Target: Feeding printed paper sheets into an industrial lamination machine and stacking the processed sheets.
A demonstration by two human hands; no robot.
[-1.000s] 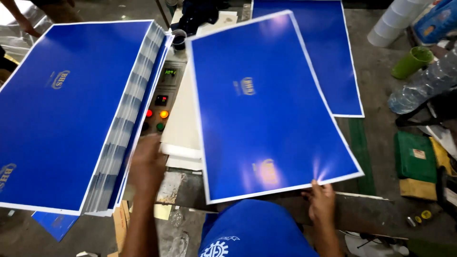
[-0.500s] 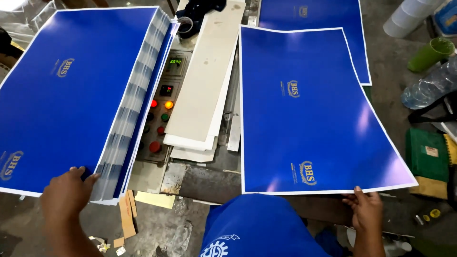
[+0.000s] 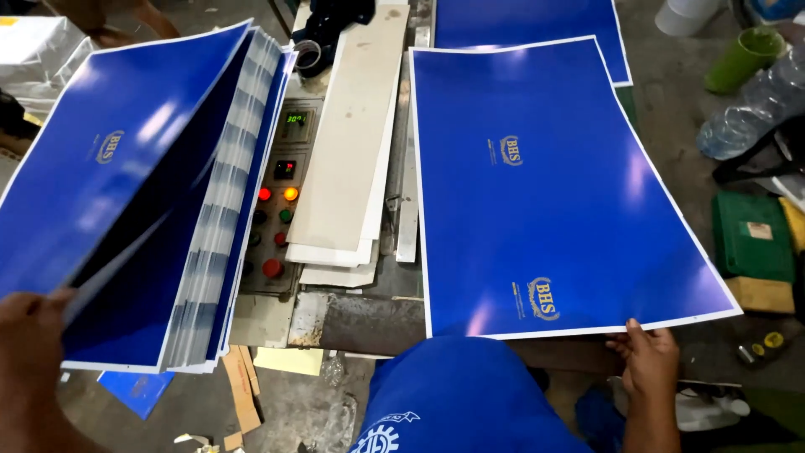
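With the left hand [image 3: 33, 323] fingers pinching the top blue sheet [image 3: 109, 159] and the right hand [image 3: 646, 361] fingers gripping the laid sheet [image 3: 545, 193], a hasty lift may crease it.

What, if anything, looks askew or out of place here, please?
The white boards by the control panel are stacked unevenly, lower ends staggered. The single blue sheet lies slightly skewed. Paper scraps litter the floor.

Blue shirt [image 3: 470, 394] — white gear emblem — bare forearms.
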